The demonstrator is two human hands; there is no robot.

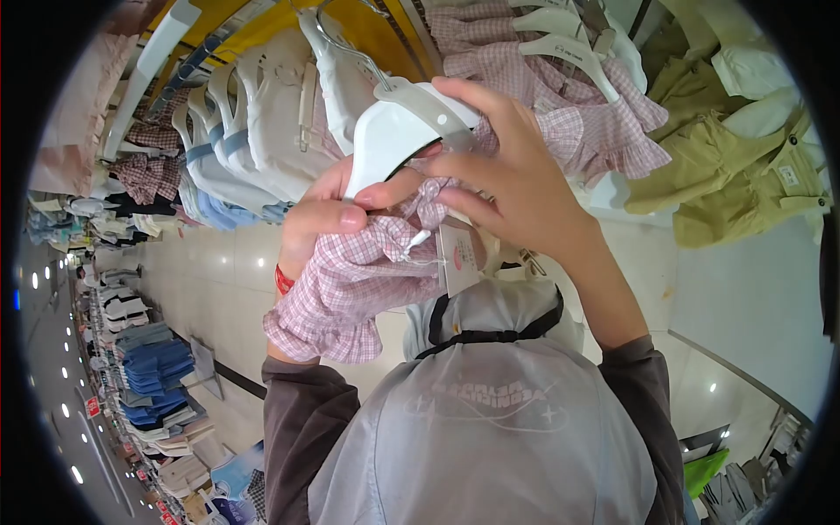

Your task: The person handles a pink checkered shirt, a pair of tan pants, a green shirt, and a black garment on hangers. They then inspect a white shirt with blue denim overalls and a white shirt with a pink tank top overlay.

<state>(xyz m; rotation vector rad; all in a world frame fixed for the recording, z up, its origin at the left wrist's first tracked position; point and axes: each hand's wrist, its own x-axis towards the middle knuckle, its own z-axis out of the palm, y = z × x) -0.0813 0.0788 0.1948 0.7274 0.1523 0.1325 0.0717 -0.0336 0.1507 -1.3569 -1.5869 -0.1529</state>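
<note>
A white hanger (376, 144) with a metal hook and a pale grey band (433, 107) across it is tilted in front of me. Below it droops a pink checked child's garment (337, 271) with ruffled edges. My left hand (319, 210) is closed at the hanger's lower left end, with thumb and fingers on the gathered fabric. My right hand (516, 166) curls round the hanger's right side; its index finger lies along the top, and other fingers pinch the fabric beneath. A paper tag (459, 258) dangles from the garment. Parts of the fingertips are hidden.
White garments (280, 131) hang on a rack behind to the left. Pink checked clothes (604, 131) hang at upper right, beside olive-yellow garments (744, 166). Folded jeans (153, 376) and more clothing line the far left. Pale floor tiles (210, 271) lie below.
</note>
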